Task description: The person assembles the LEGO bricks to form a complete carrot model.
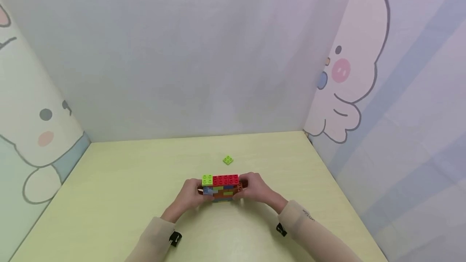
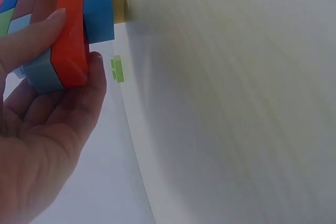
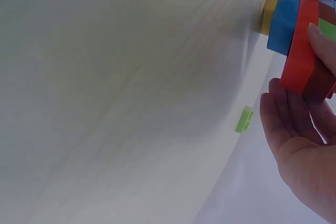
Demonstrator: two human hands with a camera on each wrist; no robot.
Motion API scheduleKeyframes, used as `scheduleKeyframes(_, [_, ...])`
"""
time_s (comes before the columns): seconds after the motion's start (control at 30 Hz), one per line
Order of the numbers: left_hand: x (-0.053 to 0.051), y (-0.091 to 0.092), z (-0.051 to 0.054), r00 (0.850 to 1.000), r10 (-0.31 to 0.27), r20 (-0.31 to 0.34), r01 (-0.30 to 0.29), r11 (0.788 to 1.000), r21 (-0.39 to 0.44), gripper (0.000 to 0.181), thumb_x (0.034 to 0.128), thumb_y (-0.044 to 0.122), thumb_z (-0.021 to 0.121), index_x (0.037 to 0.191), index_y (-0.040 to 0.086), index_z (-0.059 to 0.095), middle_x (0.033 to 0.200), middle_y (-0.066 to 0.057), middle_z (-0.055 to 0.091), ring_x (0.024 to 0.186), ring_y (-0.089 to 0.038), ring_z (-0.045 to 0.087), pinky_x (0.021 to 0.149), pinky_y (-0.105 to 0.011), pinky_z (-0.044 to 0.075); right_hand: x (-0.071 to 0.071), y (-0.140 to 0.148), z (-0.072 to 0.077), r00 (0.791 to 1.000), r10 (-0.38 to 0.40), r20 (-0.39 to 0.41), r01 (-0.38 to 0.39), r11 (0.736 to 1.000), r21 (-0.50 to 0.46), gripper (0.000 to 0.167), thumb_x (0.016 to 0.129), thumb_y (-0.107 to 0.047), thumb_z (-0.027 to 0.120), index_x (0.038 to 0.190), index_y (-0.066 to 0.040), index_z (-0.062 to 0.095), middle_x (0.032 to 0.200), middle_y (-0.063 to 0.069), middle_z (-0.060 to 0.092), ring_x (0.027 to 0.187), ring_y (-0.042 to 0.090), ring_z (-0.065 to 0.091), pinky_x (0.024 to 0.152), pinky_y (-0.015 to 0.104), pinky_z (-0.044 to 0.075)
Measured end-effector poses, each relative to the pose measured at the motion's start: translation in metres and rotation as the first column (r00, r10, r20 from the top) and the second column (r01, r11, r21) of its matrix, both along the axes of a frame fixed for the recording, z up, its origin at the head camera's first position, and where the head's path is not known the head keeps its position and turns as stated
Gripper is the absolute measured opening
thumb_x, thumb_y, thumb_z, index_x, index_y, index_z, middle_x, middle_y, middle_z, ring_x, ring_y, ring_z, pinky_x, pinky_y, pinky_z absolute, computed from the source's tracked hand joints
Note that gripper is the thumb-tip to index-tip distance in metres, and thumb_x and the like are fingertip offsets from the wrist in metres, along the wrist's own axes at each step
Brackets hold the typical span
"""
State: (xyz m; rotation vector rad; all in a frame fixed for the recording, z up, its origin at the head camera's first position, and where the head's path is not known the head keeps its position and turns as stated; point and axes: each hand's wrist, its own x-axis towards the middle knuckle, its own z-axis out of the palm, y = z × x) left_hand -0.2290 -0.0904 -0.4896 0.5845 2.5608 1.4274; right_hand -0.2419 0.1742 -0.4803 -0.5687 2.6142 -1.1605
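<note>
A wall-like stack of toy building bricks (image 1: 223,192) is held between both hands in the head view. Red bricks and a lime-green brick (image 1: 207,180) top it, with brown, blue and green ones below. My left hand (image 1: 191,194) grips its left end, the thumb on the near face and fingers behind. On the opposite end, my right hand (image 1: 256,188) grips in the same way. Both wrist views show a long red layer (image 2: 69,35) above a narrower blue brick (image 3: 284,22) and a yellow brick (image 3: 270,13) at the bottom. Whether the stack touches the table cannot be told.
A small lime-green studded plate (image 1: 227,160) lies on the pale yellow table (image 1: 127,181) beyond the stack. Light curtains (image 1: 196,60) with cartoon animals enclose the table's back and sides. Black straps (image 1: 175,238) hang at both sleeves.
</note>
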Motion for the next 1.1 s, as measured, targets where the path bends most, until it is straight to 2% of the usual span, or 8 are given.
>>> scheduleKeyframes(0.17, [0.001,-0.002,-0.001,1.000,0.016,-0.015,-0.017,1.000,-0.009,0.031,0.0734,0.012,0.083,0.102,0.008,0.072,0.091,0.000,0.069,0.080,-0.013,0.064,0.067,-0.027,0.053,-0.002,0.007,0.001,1.000,-0.020,-0.007,0.020,0.999,0.037,0.036,0.066,-0.037,0.088,0.092,-0.019,0.071,0.082,-0.011,0.063,0.075,0.012,0.055,0.067,0.030,0.048])
scheduleKeyframes(0.4, [0.001,-0.004,0.000,1.000,0.016,-0.011,-0.016,1.000,-0.004,0.032,0.0733,0.012,0.084,0.103,0.008,0.072,0.091,0.000,0.070,0.080,-0.013,0.064,0.068,-0.028,0.053,-0.012,0.022,-0.004,0.999,-0.036,-0.015,0.037,0.997,0.072,0.031,0.070,-0.024,0.086,0.094,-0.012,0.072,0.084,-0.008,0.064,0.078,0.009,0.059,0.070,0.028,0.050])
scheduleKeyframes(0.57, [0.001,0.000,0.001,1.000,0.002,-0.009,-0.002,1.000,0.007,0.033,0.0730,0.010,0.083,0.104,0.007,0.072,0.092,-0.001,0.070,0.082,-0.015,0.065,0.069,-0.029,0.053,-0.030,0.026,-0.005,0.995,-0.090,-0.053,0.094,0.992,0.086,0.024,0.077,-0.021,0.081,0.093,-0.007,0.071,0.083,-0.004,0.065,0.075,0.011,0.059,0.070,0.029,0.050])
scheduleKeyframes(0.73, [-0.001,0.004,0.001,1.000,0.004,0.001,-0.004,1.000,0.015,0.034,0.0723,0.009,0.084,0.104,0.007,0.071,0.093,-0.001,0.070,0.083,-0.015,0.065,0.069,-0.029,0.053,-0.052,0.019,-0.008,0.981,-0.170,-0.091,0.178,0.980,0.091,0.022,0.081,-0.020,0.078,0.094,-0.004,0.071,0.082,-0.002,0.064,0.076,0.013,0.058,0.071,0.031,0.050])
scheduleKeyframes(0.93, [0.000,0.006,0.001,1.000,0.004,-0.008,-0.004,1.000,0.016,0.034,0.0714,0.009,0.084,0.103,0.005,0.071,0.091,-0.002,0.070,0.081,-0.015,0.065,0.069,-0.029,0.053,-0.071,0.009,-0.017,0.974,-0.189,-0.122,0.204,0.972,0.120,0.034,0.080,-0.026,0.079,0.100,-0.001,0.069,0.090,0.004,0.064,0.080,0.017,0.057,0.074,0.034,0.049])
scheduleKeyframes(1.1, [0.001,0.005,0.002,1.000,0.028,0.014,-0.028,1.000,0.008,0.035,0.0712,0.009,0.085,0.103,0.006,0.071,0.091,-0.001,0.070,0.081,-0.014,0.065,0.069,-0.029,0.053,-0.086,-0.002,-0.024,0.974,-0.185,-0.129,0.204,0.966,0.156,0.045,0.080,-0.032,0.078,0.109,-0.001,0.067,0.094,0.005,0.063,0.085,0.018,0.057,0.078,0.035,0.049])
